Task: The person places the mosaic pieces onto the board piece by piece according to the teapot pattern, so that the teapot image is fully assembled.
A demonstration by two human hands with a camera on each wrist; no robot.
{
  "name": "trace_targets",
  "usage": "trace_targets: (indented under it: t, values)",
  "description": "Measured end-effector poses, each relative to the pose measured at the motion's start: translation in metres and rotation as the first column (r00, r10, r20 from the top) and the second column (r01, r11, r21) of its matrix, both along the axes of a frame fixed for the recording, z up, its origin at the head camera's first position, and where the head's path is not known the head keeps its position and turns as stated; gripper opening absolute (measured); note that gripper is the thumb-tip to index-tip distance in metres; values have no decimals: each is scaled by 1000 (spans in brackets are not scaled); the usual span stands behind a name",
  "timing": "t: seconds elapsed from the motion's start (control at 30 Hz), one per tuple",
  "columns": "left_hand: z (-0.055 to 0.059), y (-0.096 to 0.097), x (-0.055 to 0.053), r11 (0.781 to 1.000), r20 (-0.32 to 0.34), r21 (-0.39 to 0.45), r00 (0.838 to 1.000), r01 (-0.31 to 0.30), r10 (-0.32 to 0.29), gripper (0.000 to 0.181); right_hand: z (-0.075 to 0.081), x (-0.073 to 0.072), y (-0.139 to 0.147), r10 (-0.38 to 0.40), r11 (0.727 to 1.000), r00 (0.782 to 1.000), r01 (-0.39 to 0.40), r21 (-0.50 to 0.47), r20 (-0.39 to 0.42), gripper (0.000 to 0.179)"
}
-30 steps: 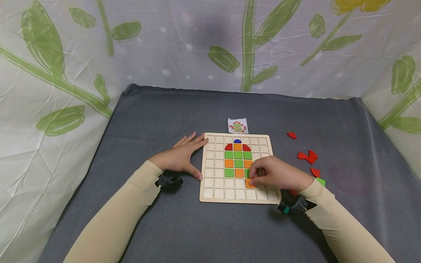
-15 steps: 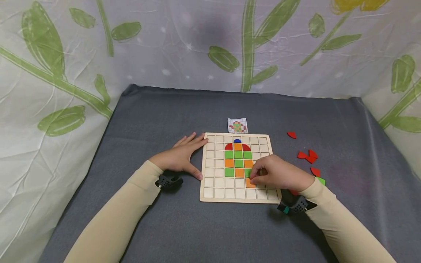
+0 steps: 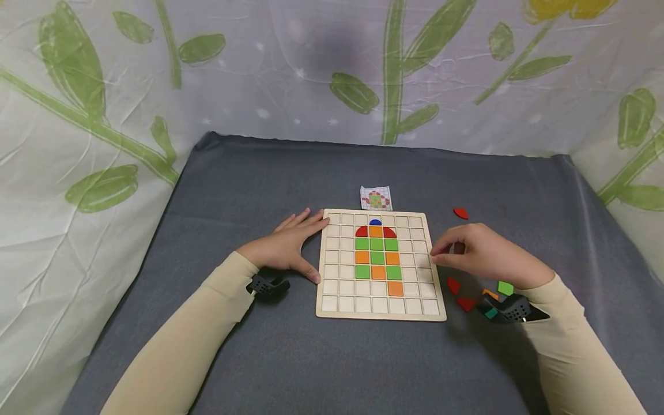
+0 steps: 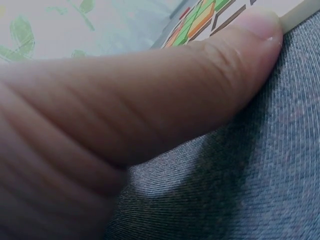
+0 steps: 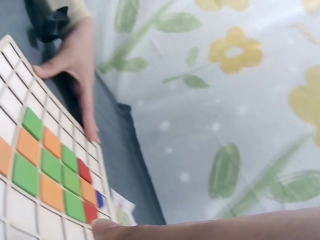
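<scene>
A wooden grid board (image 3: 336, 288) lies on the dark grey cloth, with green, orange, red and blue pieces set in its middle columns. My left hand (image 3: 282, 248) rests at the board's left edge, fingers spread and thumb (image 4: 210, 85) against the rim. Just off the right edge hovers my right hand (image 3: 485, 253), its fingers loosely bent and nothing visible between them. The lowest piece on the board is an orange square tile (image 3: 395, 288). In the right wrist view, one finger of the right hand overlaps the board near a red piece (image 5: 90, 212).
A small printed pattern card (image 3: 376, 199) touches the board's back edge. Right of the board lie loose red pieces (image 3: 466, 304), a green tile (image 3: 505, 288) and an orange piece (image 3: 490, 294), partly under the right wrist. Another red piece (image 3: 460, 213) lies farther back.
My right hand has let go of the orange tile, which stays on the board, and has moved right, past the board's edge. The left hand has not moved.
</scene>
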State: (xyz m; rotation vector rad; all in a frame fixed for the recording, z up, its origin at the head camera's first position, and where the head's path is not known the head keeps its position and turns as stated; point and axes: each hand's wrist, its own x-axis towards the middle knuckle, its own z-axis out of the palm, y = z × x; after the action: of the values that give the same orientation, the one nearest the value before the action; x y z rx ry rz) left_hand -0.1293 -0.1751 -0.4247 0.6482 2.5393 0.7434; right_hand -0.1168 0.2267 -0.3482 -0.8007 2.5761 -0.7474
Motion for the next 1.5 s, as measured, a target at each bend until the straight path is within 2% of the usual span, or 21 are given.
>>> trace_targets:
  t: [0.17,0.27,0.37,0.6,0.93,1.3,1.5]
  values:
    - [-3,0,0,1000,-1,-3,1000,0,0,135,6,-1,16,-58,997,996,55,50,62,10]
    - [-4,-1,0,1000,0,-3,1000,1,-1,134,5,-1,28,-63,995,997,60,78,39,10]
    - [-3,-1,0,1000,-1,-1,1000,0,0,134,2,1,39,-55,994,998,52,101,26,14]
    - [1,-1,-1,1000,8,0,1000,-5,5,134,-13,8,65,-94,985,991,78,151,96,28]
    - [1,-1,0,1000,8,1,1000,-9,9,135,-24,15,96,-182,966,981,165,198,69,22]
    - [-1,0,-2,1000,3,-1,1000,-3,3,135,-33,14,112,-220,943,975,205,263,27,32]
    - [0,0,-1,1000,1,-2,1000,-1,1,135,-37,12,112,-212,949,975,190,253,63,34]
